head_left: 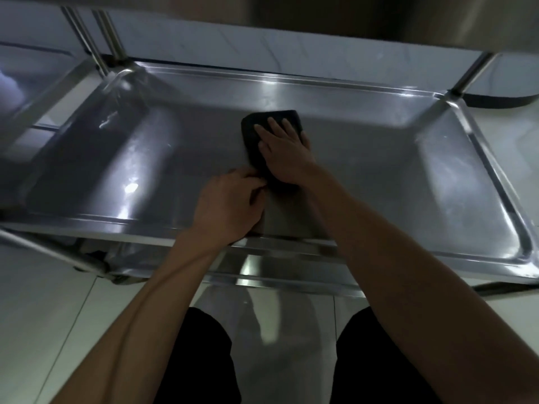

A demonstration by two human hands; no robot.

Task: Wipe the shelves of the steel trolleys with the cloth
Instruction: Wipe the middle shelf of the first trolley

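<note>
Flattened over the dark folded cloth (pixel 256 132), the right hand (pixel 284 154) presses it with straight fingers onto the shiny rimmed steel trolley shelf (pixel 379 176), near the shelf's centre. Left hand (pixel 229 204) — nearer the shelf's front rim — has curled fingers pinching the cloth's near end beside the right wrist. Above the shelf's far rim hangs the underside of an upper steel shelf (pixel 379 21); upright steel posts (pixel 113 39) rise at the far-left corner. Below the front rim — pale floor tiles (pixel 43 330).
</note>
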